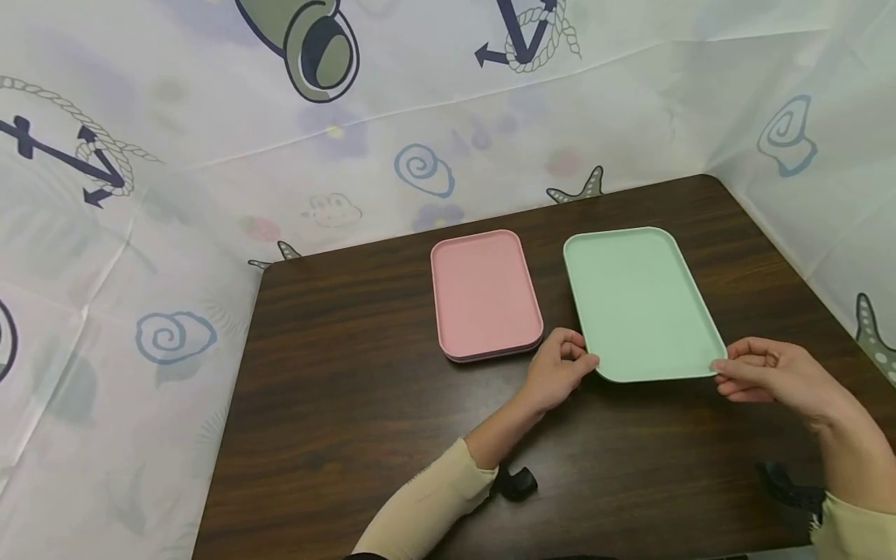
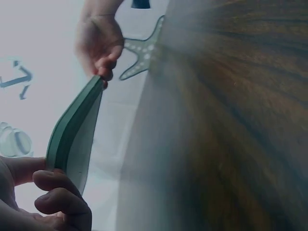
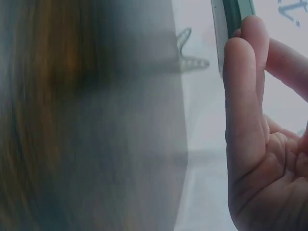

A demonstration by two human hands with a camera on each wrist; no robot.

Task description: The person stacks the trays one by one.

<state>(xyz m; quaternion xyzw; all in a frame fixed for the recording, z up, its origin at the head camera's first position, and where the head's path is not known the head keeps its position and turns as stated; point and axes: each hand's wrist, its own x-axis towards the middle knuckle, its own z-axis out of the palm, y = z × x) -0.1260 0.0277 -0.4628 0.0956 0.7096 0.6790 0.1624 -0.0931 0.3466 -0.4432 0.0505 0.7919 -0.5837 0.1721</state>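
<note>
A light green rectangular tray [image 1: 644, 303] with rounded corners is held by both hands at its near corners, raised above the tabletop in the left wrist view. The left hand [image 1: 558, 367] pinches the near left corner, thumb over the rim. At the near right corner, the right hand [image 1: 784, 377] grips the rim between thumb and fingers. Seen edge-on, the green tray's rim [image 2: 72, 127] shows a layered side, with the left fingers [image 2: 62, 195] curled beneath it. Just left of the left hand, a stack of smaller pink trays [image 1: 484, 295] lies on the table.
The dark wood-grain table [image 1: 336, 404] has rounded far corners. A pale patterned cloth [image 1: 294, 187] with anchors, shells and starfish hangs behind it and along both sides. Black straps [image 1: 518, 484] show near the wrists, beside cream sleeves [image 1: 441, 498].
</note>
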